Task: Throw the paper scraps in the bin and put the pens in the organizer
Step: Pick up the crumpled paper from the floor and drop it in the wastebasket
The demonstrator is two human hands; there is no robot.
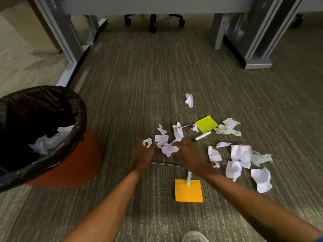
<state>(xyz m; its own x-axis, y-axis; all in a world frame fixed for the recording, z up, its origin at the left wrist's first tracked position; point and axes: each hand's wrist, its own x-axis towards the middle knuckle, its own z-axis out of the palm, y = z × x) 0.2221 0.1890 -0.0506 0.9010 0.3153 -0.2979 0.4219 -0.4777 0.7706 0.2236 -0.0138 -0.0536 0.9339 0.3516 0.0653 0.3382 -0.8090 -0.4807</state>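
Two bare hands work a litter of paper scraps on an office carpet, with the scrap-clearing step under way. The left hand (142, 154) has its fingers closed around a crumpled white scrap (147, 142), while the right hand (187, 152) reaches with fingers spread onto another white scrap (168, 149) lying just beside it, touching it but not yet visibly gripping it. The bin (52, 154), lined with a black bag and already holding crumpled paper, stands on the floor to the left, near the left hand.

More white scraps are scattered to the right, along with a yellow sticky note (206, 124) and an orange sticky note (188, 190). Several pens lie among them: a white marker (201, 137) just beyond the right hand, a silver pen (183, 126) partly under a scrap, and a thin dark pen (166, 164) on the carpet between the forearms. No organizer is in view (it may sit outside the frame).

The next move appears to call for the right hand to close on its scrap, then for both hands to swing left and drop their loads over the bin's rim.
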